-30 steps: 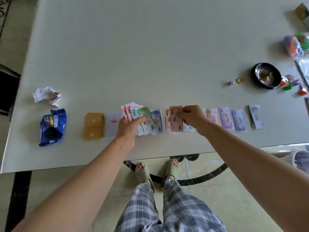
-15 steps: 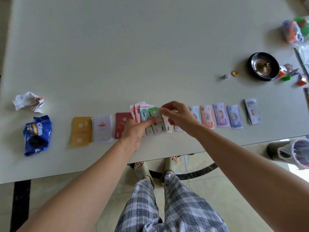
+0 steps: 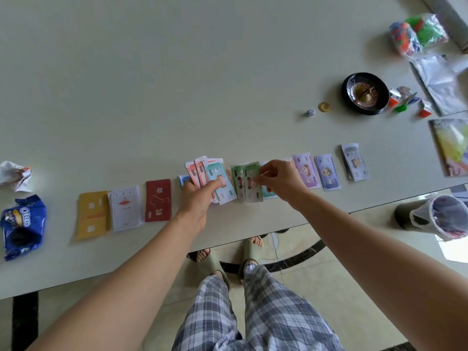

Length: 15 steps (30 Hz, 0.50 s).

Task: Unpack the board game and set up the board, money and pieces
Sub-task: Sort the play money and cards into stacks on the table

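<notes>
My left hand (image 3: 197,198) grips a fanned stack of play money (image 3: 212,173) above the table's near edge. Just to its right, my right hand (image 3: 281,179) pinches a green note (image 3: 252,182) lying over another green note. Sorted piles run along the near edge: purple notes (image 3: 305,170), blue-violet notes (image 3: 327,172) and a grey-white pile (image 3: 354,162) on the right. A red card deck (image 3: 158,200), a white deck (image 3: 125,207) and a yellow deck (image 3: 92,214) lie on the left.
A black roulette wheel (image 3: 365,93), a gold coin (image 3: 324,107), a die (image 3: 310,112) and small coloured pieces (image 3: 402,103) sit at the right. Bags of plastic pieces (image 3: 417,34) lie at the far right. An Oreo packet (image 3: 22,225) and crumpled paper (image 3: 15,175) rest at the left. A bin (image 3: 440,217) stands on the floor.
My right hand put down a reddish note, went back to the fan and has drawn a green note to the right. The red card deck has come into sight.
</notes>
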Each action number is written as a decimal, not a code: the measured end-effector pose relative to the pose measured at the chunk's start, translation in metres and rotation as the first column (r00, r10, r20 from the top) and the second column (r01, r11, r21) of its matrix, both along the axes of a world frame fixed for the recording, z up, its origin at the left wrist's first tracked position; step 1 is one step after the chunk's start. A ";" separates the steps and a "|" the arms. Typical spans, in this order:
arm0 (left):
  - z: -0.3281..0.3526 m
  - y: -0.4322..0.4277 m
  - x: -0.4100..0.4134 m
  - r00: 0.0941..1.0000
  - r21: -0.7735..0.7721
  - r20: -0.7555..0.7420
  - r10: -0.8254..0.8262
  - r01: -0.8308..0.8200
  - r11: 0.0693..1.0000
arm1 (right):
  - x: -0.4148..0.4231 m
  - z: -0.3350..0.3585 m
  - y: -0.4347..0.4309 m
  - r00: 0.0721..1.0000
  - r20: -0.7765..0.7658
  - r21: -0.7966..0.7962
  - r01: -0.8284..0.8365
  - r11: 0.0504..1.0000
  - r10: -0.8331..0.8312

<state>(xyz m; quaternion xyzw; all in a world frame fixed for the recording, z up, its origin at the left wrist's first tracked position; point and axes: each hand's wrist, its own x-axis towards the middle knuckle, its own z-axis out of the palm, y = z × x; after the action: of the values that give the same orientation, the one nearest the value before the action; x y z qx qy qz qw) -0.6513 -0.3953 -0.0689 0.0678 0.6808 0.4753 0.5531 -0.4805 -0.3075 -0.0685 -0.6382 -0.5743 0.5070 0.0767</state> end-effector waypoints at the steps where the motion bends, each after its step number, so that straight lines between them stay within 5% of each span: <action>1: -0.001 0.000 0.001 1.000 -0.002 -0.012 0.002 -0.002 1.000 | -0.003 -0.004 -0.001 0.999 0.040 0.037 -0.022 0.999 0.021; 8: -0.004 0.002 0.010 0.999 0.007 -0.041 -0.022 0.022 1.000 | -0.018 -0.017 -0.005 0.954 0.294 0.267 -0.149 0.952 0.067; 11: -0.004 0.006 0.016 0.999 0.009 -0.046 -0.026 0.026 1.000 | -0.011 -0.011 0.000 0.997 0.055 0.215 -0.059 0.975 0.049; 13: -0.002 0.010 0.021 0.999 0.025 -0.023 -0.039 0.040 0.999 | -0.007 -0.001 0.003 0.984 -0.176 0.026 -0.021 0.999 0.025; 15: 0.002 0.015 0.030 0.999 0.035 0.004 -0.052 0.052 0.998 | -0.001 0.005 0.005 0.968 -0.250 -0.113 -0.042 0.993 0.012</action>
<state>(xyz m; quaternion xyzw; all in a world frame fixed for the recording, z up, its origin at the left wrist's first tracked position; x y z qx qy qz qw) -0.6215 -0.3802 -0.0673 0.0940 0.6690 0.4729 0.5657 -0.4814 -0.3023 -0.0635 -0.5650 -0.5379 0.6170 0.1035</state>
